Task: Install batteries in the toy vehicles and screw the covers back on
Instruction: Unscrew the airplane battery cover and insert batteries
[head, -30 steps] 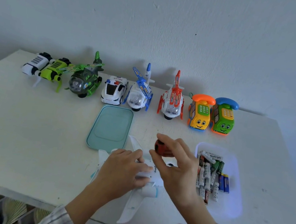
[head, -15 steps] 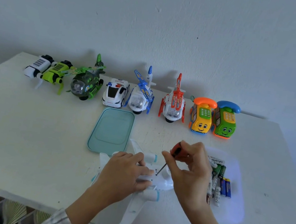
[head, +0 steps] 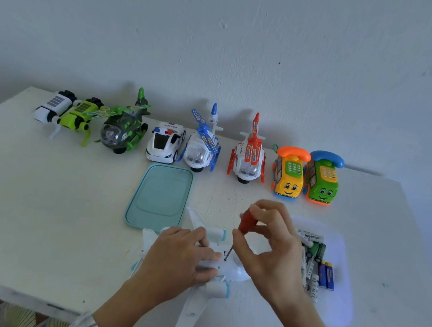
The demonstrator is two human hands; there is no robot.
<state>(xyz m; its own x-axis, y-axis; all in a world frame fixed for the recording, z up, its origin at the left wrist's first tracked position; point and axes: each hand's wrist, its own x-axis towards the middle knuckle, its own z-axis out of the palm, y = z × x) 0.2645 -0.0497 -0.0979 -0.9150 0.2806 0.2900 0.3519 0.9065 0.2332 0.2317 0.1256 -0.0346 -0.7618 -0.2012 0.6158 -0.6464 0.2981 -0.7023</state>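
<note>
A white toy airplane point(head: 213, 287) lies belly-up near the table's front edge. My left hand point(head: 179, 259) rests on its body and holds it down, fingers curled over the fuselage. My right hand point(head: 272, 245) pinches a small screwdriver by its red handle point(head: 244, 223). The screwdriver stands nearly upright, its metal tip point(head: 225, 258) on the airplane's underside just right of my left fingertips. A clear tray point(head: 339, 304) with several batteries point(head: 317, 267) sits right of my right hand.
Along the wall stands a row of toys: two robot dogs point(head: 67, 114), a green helicopter point(head: 124, 129), a police car point(head: 166, 141), a blue helicopter point(head: 203, 147), a red helicopter point(head: 250, 154) and two phone cars point(head: 306, 175). A teal lid point(head: 160, 197) lies behind the airplane.
My right hand has turned the screwdriver from tilted to nearly upright and set its tip on the airplane's underside. My left hand stays on the airplane.
</note>
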